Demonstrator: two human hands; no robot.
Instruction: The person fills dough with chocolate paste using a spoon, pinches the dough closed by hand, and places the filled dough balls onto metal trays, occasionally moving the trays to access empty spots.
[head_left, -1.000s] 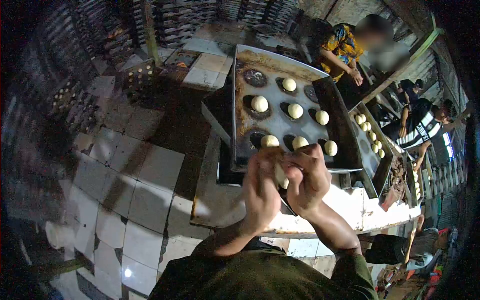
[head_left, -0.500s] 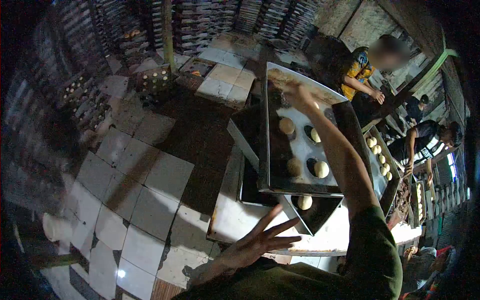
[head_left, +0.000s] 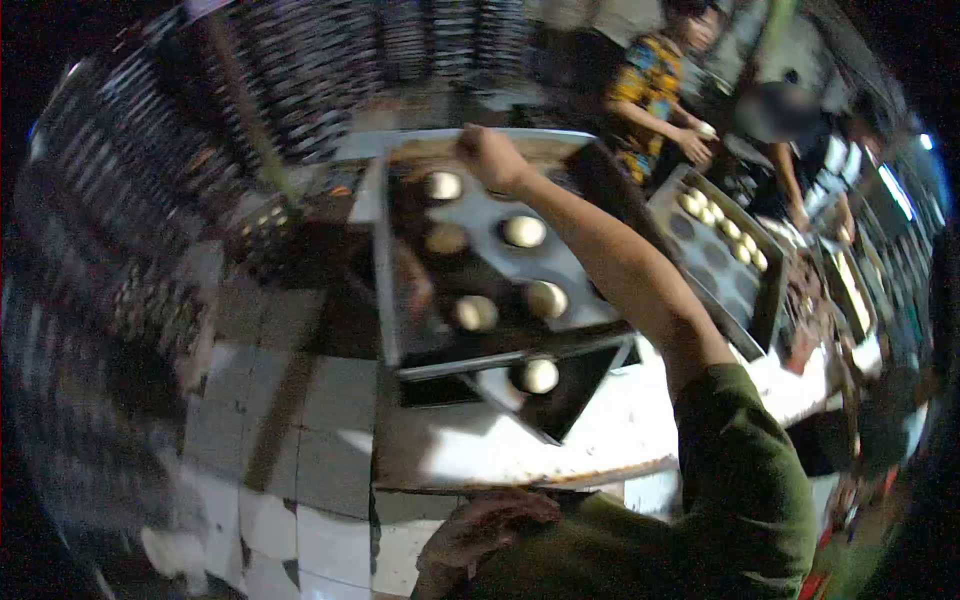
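A metal tray [head_left: 383,270] with several pale round dough balls rests on other trays at the table's edge. My right hand [head_left: 490,158] is over the tray's far left part, near the far wall. Its fingers look curled; what they hold, if anything, is hidden. One dough ball [head_left: 444,186] lies just left of and below that hand. Low in front of my body is my left hand [head_left: 490,518], apart from the trays, blurred and dark, its fingers hard to make out. Below the top tray, another dough ball [head_left: 540,376] shows in a lower tray [head_left: 575,410].
Another tray [head_left: 765,300] with several dough balls stands on the white table [head_left: 600,445] at right. A person in a patterned shirt [head_left: 650,80] holds something pale behind it; other people work farther right. Tiled floor [head_left: 330,460] lies at left, with stacked racks behind.
The view has shifted, and the trays appear farther left. My right hand has moved toward the tray's far left and its fingers look more curled. My left hand, earlier spread beside the trays, is lower.
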